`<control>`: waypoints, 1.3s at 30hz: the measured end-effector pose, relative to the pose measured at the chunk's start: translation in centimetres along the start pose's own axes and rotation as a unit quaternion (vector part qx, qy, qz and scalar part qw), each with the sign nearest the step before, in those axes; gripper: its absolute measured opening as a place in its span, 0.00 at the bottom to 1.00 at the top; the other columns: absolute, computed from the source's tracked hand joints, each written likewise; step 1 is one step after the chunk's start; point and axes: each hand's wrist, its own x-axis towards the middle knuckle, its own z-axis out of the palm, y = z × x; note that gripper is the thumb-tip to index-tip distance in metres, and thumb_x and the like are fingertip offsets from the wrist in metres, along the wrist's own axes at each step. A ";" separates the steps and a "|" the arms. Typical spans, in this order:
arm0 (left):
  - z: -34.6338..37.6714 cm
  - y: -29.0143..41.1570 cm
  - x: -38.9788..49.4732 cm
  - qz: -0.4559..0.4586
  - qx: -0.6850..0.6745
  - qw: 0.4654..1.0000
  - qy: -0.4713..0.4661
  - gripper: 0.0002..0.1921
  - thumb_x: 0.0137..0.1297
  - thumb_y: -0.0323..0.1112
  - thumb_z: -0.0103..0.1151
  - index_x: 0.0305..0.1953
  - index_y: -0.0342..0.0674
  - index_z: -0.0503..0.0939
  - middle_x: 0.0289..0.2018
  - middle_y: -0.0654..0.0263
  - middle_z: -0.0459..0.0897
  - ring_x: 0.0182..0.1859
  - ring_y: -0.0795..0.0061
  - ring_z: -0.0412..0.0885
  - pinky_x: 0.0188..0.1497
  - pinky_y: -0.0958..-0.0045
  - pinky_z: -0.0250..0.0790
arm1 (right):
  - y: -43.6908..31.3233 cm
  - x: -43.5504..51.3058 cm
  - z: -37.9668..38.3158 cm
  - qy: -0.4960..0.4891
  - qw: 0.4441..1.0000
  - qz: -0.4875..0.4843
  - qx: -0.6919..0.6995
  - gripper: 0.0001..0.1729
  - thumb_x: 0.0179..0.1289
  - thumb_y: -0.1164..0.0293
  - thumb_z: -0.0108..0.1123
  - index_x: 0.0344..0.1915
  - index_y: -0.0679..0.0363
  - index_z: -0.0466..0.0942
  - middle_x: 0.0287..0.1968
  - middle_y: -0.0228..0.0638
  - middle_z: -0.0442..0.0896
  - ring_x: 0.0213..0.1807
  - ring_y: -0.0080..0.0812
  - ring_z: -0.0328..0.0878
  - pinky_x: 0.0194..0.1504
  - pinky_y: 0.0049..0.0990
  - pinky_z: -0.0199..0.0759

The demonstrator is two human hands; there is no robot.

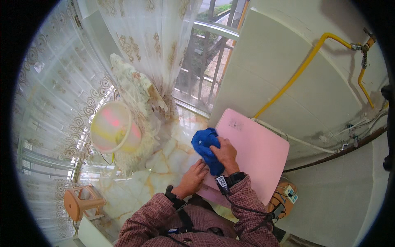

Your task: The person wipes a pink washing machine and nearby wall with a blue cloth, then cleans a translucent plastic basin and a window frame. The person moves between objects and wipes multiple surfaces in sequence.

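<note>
A pink tabletop (256, 151) with rounded corners lies before me, bearing a small dark printed mark near its far corner. My right hand (227, 154) is closed over a crumpled blue cloth (206, 143), pressing it at the tabletop's left edge. Part of the cloth hangs past that edge. Lower down, my left hand (194, 176) rests by the same edge, fingers close to the cloth's lower end and holding nothing that shows. Straps circle both wrists, and a small device (222, 184) sits at the right one.
A translucent bucket (112, 128) stands left, by plastic-wrapped material (135, 80) and sheer curtains (151, 34). A tan plastic stool (81, 202) is lower left. A yellow pipe (296, 75) runs down the right wall. Power strips (290, 194) lie on a round stool at right.
</note>
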 end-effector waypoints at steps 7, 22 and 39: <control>-0.1 0.0 -0.3 -0.001 -0.008 1.000 -0.010 0.21 0.51 0.25 0.59 0.50 0.33 0.76 0.62 0.46 0.66 0.69 0.44 0.57 0.67 0.56 0.59 | 3.0 5.8 -3.0 0.081 0.997 0.004 -0.004 0.31 0.51 0.54 0.64 0.54 0.56 0.77 0.50 0.46 0.80 0.51 0.48 0.77 0.53 0.40 0.71; 0.8 -2.0 -1.8 0.089 -0.056 0.992 -0.073 0.15 0.54 0.28 0.54 0.45 0.34 0.76 0.65 0.48 0.63 0.71 0.48 0.54 0.69 0.52 0.54 | 5.7 -6.8 -0.9 0.134 0.983 0.124 -0.014 0.30 0.56 0.58 0.66 0.57 0.60 0.74 0.50 0.49 0.78 0.52 0.49 0.75 0.54 0.40 0.68; -1.5 -4.8 -3.6 0.131 -0.097 0.983 -0.090 0.21 0.48 0.23 0.55 0.47 0.38 0.76 0.60 0.51 0.69 0.68 0.50 0.59 0.65 0.56 0.60 | 0.1 -6.0 2.0 0.085 0.995 0.035 -0.024 0.29 0.55 0.55 0.64 0.54 0.57 0.75 0.49 0.44 0.77 0.50 0.48 0.76 0.50 0.41 0.71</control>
